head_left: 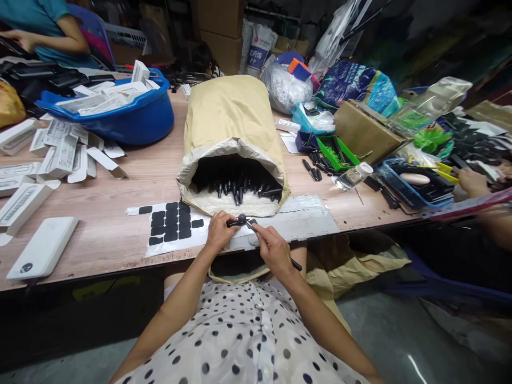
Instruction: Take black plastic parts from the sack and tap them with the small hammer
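Pinched in my left hand (219, 230) is a small black plastic part (241, 219) with a rounded knob. My right hand (274, 249) grips a slim black-handled trimming knife (296, 265), its pale metal tip touching or very near the black part. Both hands meet over the table's front edge, just before the mouth of a tan paper sack (232, 109). Inside the sack lies a heap of black slender parts (240, 189). Left of my left hand, a white sheet (196, 246) carries rows of black rounded-square pads (171, 220).
A blue basin (140, 117) piled with white boxes stands at the left, with more boxes (60, 154) around it. A white power bank (44, 248) lies near the front edge. To the right are a green tray (338, 153), a small bottle (354, 176) and a co-worker's hand (474, 182).
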Action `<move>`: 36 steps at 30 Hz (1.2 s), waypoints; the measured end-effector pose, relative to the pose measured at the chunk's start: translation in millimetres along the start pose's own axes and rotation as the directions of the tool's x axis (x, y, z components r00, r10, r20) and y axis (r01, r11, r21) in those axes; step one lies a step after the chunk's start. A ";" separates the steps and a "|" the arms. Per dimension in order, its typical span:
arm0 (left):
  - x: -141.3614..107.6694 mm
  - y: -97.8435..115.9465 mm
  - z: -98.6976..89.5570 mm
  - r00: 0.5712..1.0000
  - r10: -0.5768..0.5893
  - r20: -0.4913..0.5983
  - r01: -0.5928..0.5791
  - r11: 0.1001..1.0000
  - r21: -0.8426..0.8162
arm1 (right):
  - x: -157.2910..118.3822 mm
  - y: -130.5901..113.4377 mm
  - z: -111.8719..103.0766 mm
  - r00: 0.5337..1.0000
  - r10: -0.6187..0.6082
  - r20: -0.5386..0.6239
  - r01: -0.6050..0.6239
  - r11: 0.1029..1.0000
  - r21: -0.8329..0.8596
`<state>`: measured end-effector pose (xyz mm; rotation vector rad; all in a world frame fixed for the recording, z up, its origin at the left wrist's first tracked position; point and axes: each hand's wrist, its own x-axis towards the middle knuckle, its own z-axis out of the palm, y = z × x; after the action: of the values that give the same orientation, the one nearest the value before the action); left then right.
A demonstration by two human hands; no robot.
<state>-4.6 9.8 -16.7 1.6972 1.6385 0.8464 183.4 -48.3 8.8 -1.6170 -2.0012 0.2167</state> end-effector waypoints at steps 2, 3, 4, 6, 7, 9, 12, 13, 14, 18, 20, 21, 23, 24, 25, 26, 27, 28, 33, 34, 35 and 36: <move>-0.7 0.2 0.9 1.000 0.012 -0.011 -0.012 1.000 0.021 | 1.4 1.9 0.1 1.000 0.019 -0.023 -0.019 1.000 0.007; -1.4 0.6 1.2 1.000 0.021 -0.017 -0.020 0.999 0.034 | 3.7 3.7 -0.2 0.998 0.030 -0.050 -0.030 0.999 0.013; -2.2 1.1 1.5 0.999 0.031 -0.025 -0.030 0.998 0.047 | 7.2 6.4 -0.6 0.996 0.038 -0.080 -0.037 0.999 0.012; -4.1 2.6 1.9 0.998 0.047 -0.041 -0.044 0.996 0.077 | 17.5 15.8 -1.1 0.991 0.038 -0.126 -0.041 0.999 -0.022; -5.0 3.3 2.2 0.998 0.051 -0.048 -0.046 0.995 0.092 | 23.8 22.5 -0.9 0.990 0.035 -0.140 -0.044 0.997 -0.058; -6.3 4.4 3.0 0.997 0.054 -0.053 -0.047 0.991 0.122 | 36.7 38.4 1.3 0.988 0.026 -0.150 -0.050 0.987 -0.155; -7.1 4.6 4.1 0.996 0.072 -0.052 -0.063 0.987 0.150 | 50.9 61.6 8.5 0.992 -0.017 -0.124 -0.020 0.959 -0.284; -7.2 4.4 4.2 0.995 0.080 -0.052 -0.072 0.985 0.154 | 53.3 67.3 11.6 0.993 -0.040 -0.113 0.003 0.951 -0.309; -7.3 4.0 4.2 0.995 0.089 -0.052 -0.080 0.984 0.157 | 54.5 71.7 14.9 0.992 -0.063 -0.108 0.025 0.945 -0.326; -8.3 2.0 3.6 0.993 0.106 -0.042 -0.097 0.981 0.168 | 52.0 77.9 25.4 0.984 -0.101 -0.150 0.042 0.935 -0.352; -8.2 -0.1 3.6 0.992 0.117 -0.037 -0.109 0.979 0.171 | 50.2 78.4 28.3 0.982 -0.100 -0.162 0.038 0.936 -0.350; -7.8 -1.4 3.7 0.992 0.124 -0.036 -0.117 0.978 0.171 | 49.8 78.8 29.3 0.982 -0.099 -0.163 0.037 0.937 -0.347; -6.5 -4.1 3.5 0.989 0.144 -0.037 -0.136 0.976 0.169 | 49.6 80.2 30.6 0.982 -0.093 -0.162 0.033 0.940 -0.340; -5.9 -5.1 3.0 0.987 0.156 -0.040 -0.148 0.975 0.165 | 49.7 81.0 31.2 0.983 -0.088 -0.163 0.028 0.941 -0.337; -5.8 -5.4 2.0 0.984 0.171 -0.047 -0.162 0.974 0.158 | 50.0 81.8 31.6 0.983 -0.083 -0.165 0.023 0.942 -0.336; -6.6 -4.8 0.5 0.980 0.193 -0.056 -0.183 0.972 0.146 | 50.2 82.4 32.0 0.983 -0.078 -0.168 0.017 0.942 -0.335; -8.7 -3.3 -1.5 0.973 0.223 -0.064 -0.214 0.968 0.130 | 50.5 82.8 32.4 0.983 -0.073 -0.170 0.012 0.942 -0.336; -12.6 -0.8 -3.9 0.962 0.264 -0.067 -0.256 0.961 0.108 | 50.6 83.1 32.8 0.983 -0.069 -0.171 0.007 0.941 -0.338; -54.6 16.2 -9.5 0.864 0.455 0.216 -0.441 0.890 -0.112 | 50.5 82.3 34.4 0.984 -0.044 -0.173 -0.018 0.940 -0.342; -64.1 17.4 -7.3 0.839 0.444 0.314 -0.422 0.896 -0.138 | 50.5 82.1 34.7 0.984 -0.039 -0.175 -0.023 0.940 -0.341; -72.5 16.7 -3.8 0.820 0.407 0.403 -0.386 0.912 -0.137 | 50.6 81.8 34.9 0.983 -0.035 -0.178 -0.028 0.940 -0.340; -79.2 13.9 0.9 0.812 0.347 0.468 -0.337 0.935 -0.109 | 50.7 81.6 35.1 0.983 -0.033 -0.179 -0.030 0.940 -0.339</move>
<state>2.7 -69.8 -8.1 2.0245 0.9986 0.5273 228.8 28.3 -41.5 -1.7697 -1.9745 -0.2869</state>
